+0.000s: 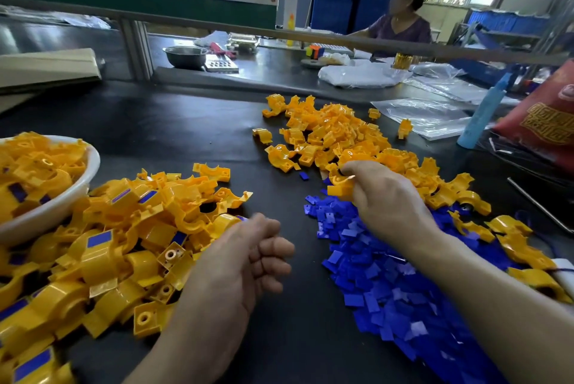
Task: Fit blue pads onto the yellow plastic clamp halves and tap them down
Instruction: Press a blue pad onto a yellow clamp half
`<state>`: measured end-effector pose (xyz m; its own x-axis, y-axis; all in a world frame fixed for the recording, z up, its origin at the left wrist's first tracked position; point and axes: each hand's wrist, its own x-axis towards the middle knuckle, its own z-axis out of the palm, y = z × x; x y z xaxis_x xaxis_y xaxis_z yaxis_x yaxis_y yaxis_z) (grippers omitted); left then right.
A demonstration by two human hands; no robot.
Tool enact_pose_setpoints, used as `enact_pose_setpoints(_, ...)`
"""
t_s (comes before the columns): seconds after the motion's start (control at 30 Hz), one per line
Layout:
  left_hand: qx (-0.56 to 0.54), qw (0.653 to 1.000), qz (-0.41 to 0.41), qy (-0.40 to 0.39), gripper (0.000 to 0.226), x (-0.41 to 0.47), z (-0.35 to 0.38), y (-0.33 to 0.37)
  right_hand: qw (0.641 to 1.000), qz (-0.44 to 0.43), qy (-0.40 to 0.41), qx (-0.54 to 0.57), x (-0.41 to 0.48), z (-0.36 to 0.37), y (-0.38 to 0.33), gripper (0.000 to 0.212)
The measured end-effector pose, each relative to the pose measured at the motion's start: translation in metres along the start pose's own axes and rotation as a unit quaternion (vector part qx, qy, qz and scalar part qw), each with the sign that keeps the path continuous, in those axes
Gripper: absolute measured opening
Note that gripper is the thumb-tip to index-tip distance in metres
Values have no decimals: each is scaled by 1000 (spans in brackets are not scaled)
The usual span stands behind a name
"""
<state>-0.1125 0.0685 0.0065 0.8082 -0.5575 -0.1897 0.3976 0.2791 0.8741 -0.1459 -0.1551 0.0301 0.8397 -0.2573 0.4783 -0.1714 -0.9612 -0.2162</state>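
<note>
Right hand: I am seeing my right hand (pixel 385 194) pinching a yellow clamp half (pixel 340 186) at the far edge of the blue pad heap (pixel 388 287).
Left hand: my left hand (pixel 248 259) is hovering left of that heap, fingers loosely curled, holding nothing.
Clamp half: glossy yellow, curved, with a flat tab.
Padded pile (pixel 124 247): lying left of the heap, several halves showing blue rectangles.
Bare pile (pixel 335 135): sitting beyond the heap.
Bowl (pixel 59 203): white, far left of the heap, holding more halves.
</note>
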Motion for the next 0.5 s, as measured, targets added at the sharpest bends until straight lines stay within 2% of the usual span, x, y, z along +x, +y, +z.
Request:
enact_pose_setpoints(0.07,139,989,45,0,55,-6,3,-4,994,35,-13,105,-20,-15,-9,25)
enact_pose_setpoints(0.13,297,946,126,-20,54,-15,4,-10,977,67,-73,188,-41,-29,-19,23)
enact_pose_setpoints(0.2,405,895,181,-47,55,-22,6,-14,951,72,-126,274,-60,-40,-31,24)
enact_pose_setpoints(0.27,445,868,205,-79,56,-24,8,-17,924,70,-158,340,-71,-48,-41,24)
enact_pose_setpoints(0.43,402,888,181,-130,42,-25,9,-21,911,99,-173,362,-79,-55,-49,21)
enact_pose_setpoints(0.5,422,879,185,-125,38,-24,10,-22,908,120,-172,362,-80,-53,-48,21)
